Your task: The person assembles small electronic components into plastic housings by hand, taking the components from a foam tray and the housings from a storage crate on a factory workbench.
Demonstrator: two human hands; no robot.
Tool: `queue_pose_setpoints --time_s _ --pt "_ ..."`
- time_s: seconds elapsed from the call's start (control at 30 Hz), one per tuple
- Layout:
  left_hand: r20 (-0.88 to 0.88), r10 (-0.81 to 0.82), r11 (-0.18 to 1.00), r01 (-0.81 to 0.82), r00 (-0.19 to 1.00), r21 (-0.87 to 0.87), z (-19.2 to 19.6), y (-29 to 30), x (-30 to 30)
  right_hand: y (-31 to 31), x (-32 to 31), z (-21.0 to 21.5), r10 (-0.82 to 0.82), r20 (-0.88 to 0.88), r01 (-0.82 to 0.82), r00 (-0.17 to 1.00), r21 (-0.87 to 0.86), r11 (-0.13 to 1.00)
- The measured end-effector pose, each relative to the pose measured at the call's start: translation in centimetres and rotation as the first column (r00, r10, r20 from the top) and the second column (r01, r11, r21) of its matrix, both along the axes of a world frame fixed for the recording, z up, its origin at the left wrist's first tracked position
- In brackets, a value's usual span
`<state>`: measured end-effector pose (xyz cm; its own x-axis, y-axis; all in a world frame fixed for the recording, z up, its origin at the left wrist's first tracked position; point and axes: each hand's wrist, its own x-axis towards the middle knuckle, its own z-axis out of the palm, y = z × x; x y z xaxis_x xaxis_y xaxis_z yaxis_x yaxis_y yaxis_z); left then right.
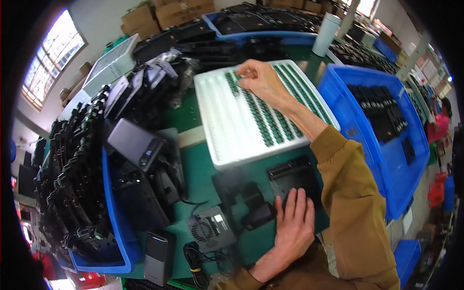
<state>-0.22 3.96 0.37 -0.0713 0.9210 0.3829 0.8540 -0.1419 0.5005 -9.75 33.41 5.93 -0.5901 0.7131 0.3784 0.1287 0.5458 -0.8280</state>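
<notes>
The right hand (258,79) pinches a small green circuit chip (240,76) above a white ridged plastic tray (227,125); the left hand (292,224), fingers spread flat, steadies a black plastic housing (292,181) (nearer the body). A loose pinch could drop the chip among its neighbours.

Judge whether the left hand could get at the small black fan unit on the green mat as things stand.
Probably yes: the left hand rests on a black housing, and the fan unit lies close beside it, with only a small black part between.
</notes>
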Motion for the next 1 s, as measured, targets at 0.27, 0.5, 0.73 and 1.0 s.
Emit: queue_pose_setpoints --time_s 0.27,0.5,0.73,1.0 --pt "-0.013 0.042 0.999 -0.041 0.999 0.029 -0.7 -0.1 -0.3 -10.7 10.2 4.1 0.015 -0.131 -0.072 0.991 -0.441 0.895" --pt "-0.056 0.063 0.997 -0.061 0.996 0.045 -0.9 -0.5 -0.2 -14.1 16.5 -1.9 -0.177 0.026 0.171 0.984 -0.429 0.887" --pt "-0.055 0.053 0.998 -0.051 0.997 0.033 -0.6 -0.4 -0.3 -14.7 16.3 -3.9 -0.268 0.069 0.276 0.961 -0.306 0.911" --pt "-0.076 0.036 0.999 -0.033 0.996 0.031 -0.3 -0.2 -0.3 -15.5 16.5 -4.7 -0.341 0.043 0.341 0.939 -0.244 0.908"
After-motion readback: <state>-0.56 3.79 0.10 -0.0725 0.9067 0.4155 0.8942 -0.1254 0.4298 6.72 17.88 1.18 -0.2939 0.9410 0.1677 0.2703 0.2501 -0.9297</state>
